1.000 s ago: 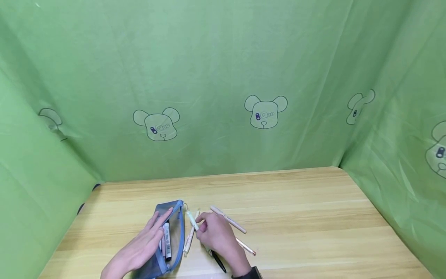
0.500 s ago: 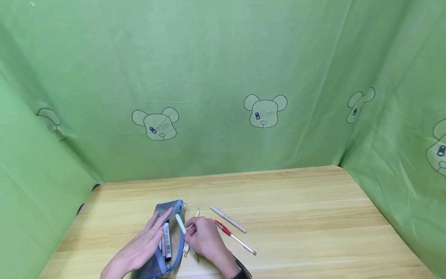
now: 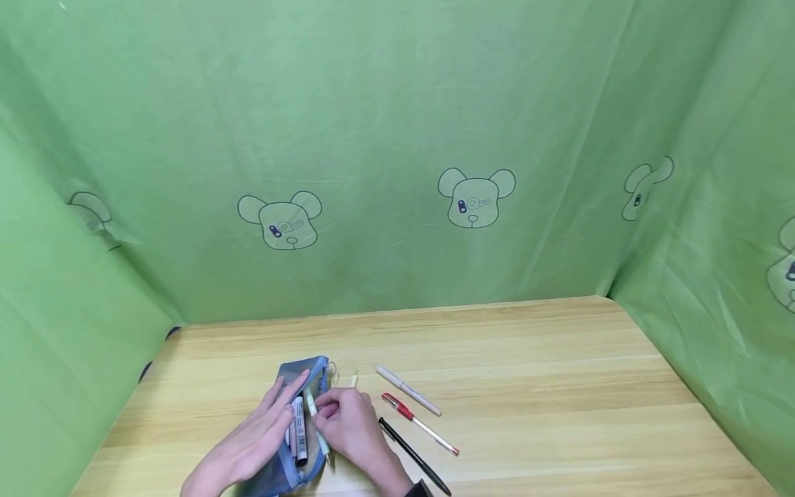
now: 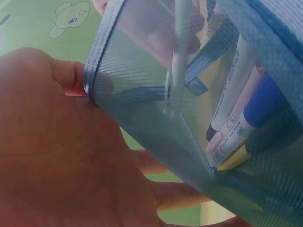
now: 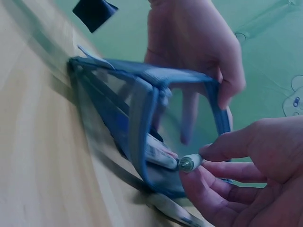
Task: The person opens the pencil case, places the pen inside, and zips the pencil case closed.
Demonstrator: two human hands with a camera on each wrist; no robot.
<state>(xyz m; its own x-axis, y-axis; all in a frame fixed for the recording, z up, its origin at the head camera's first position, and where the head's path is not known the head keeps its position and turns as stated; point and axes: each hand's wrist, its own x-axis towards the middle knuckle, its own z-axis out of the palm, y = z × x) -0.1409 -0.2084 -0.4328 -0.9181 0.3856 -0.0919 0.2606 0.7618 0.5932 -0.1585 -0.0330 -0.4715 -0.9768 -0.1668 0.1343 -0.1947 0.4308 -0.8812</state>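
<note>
A blue mesh pencil case [image 3: 263, 480] lies unzipped on the table. My left hand [image 3: 257, 438] grips its upper edge, the thumb hooked over the rim, and the mouth gapes toward the right. Between thumb and fingers, my right hand [image 3: 354, 428] pinches a pale green pen [image 3: 323, 445]. In the head view that pen overlaps the case's mouth; the right wrist view has its tip end [image 5: 189, 163] right at the opening. Inside the case are several markers, among them a white-and-black marker [image 3: 300, 428] and one with a blue cap [image 4: 262, 99].
Right of the hands, a pale capped pen [image 3: 408, 391], a red pen [image 3: 420, 422] and a black pen [image 3: 415, 457] lie on the wooden table [image 3: 559, 386]. Another light pen [image 3: 354, 379] is mostly hidden by the right hand. Green curtains [image 3: 385, 138] surround the table.
My right hand has moved left with the pale green pen, from the table beside the case to its mouth, uncovering the red and black pens. My left hand has stayed in place.
</note>
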